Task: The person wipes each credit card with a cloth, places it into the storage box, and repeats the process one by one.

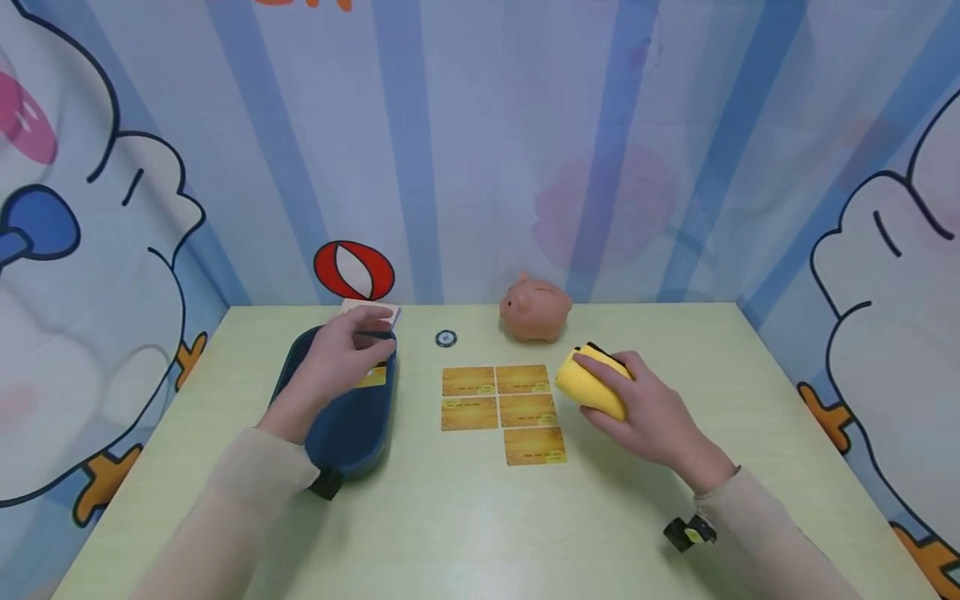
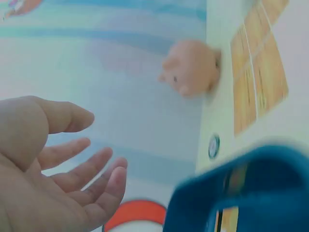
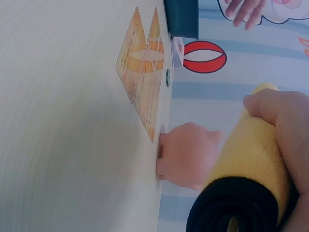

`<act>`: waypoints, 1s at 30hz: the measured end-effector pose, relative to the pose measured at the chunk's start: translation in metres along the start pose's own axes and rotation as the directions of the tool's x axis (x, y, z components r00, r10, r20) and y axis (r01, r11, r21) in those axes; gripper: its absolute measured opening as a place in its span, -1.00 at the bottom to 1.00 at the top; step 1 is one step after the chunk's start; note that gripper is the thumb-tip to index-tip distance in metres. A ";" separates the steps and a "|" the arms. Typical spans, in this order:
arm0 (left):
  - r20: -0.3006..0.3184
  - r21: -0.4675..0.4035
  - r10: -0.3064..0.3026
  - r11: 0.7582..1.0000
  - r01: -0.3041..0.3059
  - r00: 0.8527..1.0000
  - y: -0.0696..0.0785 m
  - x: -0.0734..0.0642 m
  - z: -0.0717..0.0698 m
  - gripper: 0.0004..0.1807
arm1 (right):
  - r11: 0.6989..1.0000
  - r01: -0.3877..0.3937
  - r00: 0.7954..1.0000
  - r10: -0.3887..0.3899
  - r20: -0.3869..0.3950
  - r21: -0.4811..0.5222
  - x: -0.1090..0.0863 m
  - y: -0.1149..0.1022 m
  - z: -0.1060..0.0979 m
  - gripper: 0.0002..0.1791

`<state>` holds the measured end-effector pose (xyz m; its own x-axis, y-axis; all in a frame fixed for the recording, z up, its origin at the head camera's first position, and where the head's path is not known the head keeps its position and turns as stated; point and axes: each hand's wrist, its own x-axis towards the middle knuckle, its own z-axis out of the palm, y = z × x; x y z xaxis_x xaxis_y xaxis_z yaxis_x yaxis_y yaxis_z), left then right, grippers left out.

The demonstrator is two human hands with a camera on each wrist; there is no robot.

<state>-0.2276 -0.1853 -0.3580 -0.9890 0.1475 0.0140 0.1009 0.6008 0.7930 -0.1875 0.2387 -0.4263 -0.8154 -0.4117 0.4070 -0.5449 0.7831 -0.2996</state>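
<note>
My right hand grips a rolled yellow cloth with a black inner side, held just right of the gold cards. In the right wrist view the dark end of the roll faces the camera, and the thumb lies along its yellow side. Above the dark blue basket hovers my left hand, fingers relaxed and apart, holding nothing. Part of a gold card shows inside the basket, partly hidden by that hand. Several gold cards lie flat in rows at the table's middle.
A pink piggy bank stands at the table's back edge. Left of it lies a small dark-rimmed poker chip. Behind the basket is a pale flat block. A printed curtain rises directly behind the table.
</note>
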 end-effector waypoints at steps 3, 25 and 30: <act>-0.026 0.000 0.065 0.998 -0.065 0.998 0.009 -0.009 0.014 -0.47 | 1.000 -0.005 1.000 0.005 0.002 0.005 -0.001 -0.001 -0.001 -0.23; 0.052 -0.157 0.081 0.985 -0.072 0.995 0.012 -0.032 0.112 -0.66 | 1.000 -0.027 1.000 0.027 0.011 0.013 -0.002 0.000 0.001 -0.21; 0.035 -0.131 0.057 0.990 -0.052 0.998 0.000 -0.028 0.124 -0.69 | 0.999 -0.031 0.999 0.031 0.017 0.020 -0.002 0.001 0.002 -0.22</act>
<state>-0.1865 -0.0919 -0.4341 -0.9771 0.2092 0.0378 0.1372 0.4847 0.8639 -0.1867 0.2391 -0.4293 -0.8349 -0.3954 0.3828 -0.5232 0.7862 -0.3290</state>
